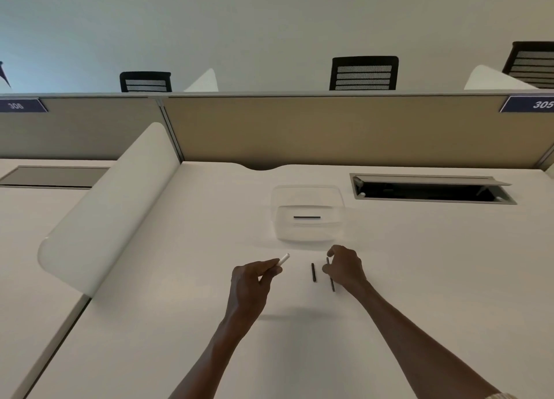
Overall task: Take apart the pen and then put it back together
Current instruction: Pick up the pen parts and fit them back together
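The pen lies in pieces. Its white barrel (283, 259) is pinched between the thumb and fingertips of the left hand (254, 278), raised a little off the white desk (180, 323) with the open end pointing up and to the right. A short black part (313, 272) lies flat on the desk between the two hands, touched by neither. A longer thin dark rod (330, 275) (probably the refill, though it is too slim to be sure) lies just right of that, under the curled fingers of the right hand (344, 268), which appear to be closing round it; whether it is off the desk I cannot tell.

This looks like either setting the rod down or picking it up to reassemble. If the latter, a light hold near the rod's middle would suit, with the barrel kept level and steady so the rod can slide straight in rather than bend.

Further back stands a clear plastic tray (307, 233) with another dark stick (307, 217) in it, an open cable hatch (431, 188) and a beige partition (329, 129).
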Demonstrator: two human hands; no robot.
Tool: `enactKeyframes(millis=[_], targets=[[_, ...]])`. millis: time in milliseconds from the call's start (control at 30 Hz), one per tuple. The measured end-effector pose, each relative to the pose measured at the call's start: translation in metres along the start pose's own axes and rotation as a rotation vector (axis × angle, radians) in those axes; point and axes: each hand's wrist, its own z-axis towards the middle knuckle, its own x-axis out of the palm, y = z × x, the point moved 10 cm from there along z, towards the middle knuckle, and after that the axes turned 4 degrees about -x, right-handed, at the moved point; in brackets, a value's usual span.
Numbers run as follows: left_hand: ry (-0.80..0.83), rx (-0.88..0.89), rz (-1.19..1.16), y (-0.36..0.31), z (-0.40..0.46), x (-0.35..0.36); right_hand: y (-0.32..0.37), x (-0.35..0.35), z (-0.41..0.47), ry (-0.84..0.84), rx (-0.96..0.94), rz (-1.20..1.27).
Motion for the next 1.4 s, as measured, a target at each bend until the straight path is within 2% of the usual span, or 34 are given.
enactKeyframes(millis=[233,433,867,1033,1400], targets=[[-0.007,0.009,-0.014,-0.007,0.0,0.0,0.055,-0.052,-0.017,-0.162,-0.159,0.316],[-0.033,0.038,-0.034,-0.017,0.001,-0.004,0.097,-0.09,-0.046,-0.237,-0.233,0.619],[-0.041,0.078,-0.073,-0.034,-0.004,-0.008,0.112,-0.1,-0.061,-0.297,-0.306,0.636],[-0.034,0.031,-0.093,-0.03,-0.004,-0.006,0.113,-0.098,-0.063,-0.304,-0.331,0.639],[-0.042,-0.101,-0.219,-0.02,0.002,-0.008,0.128,-0.082,-0.078,-0.303,-0.544,0.632]])
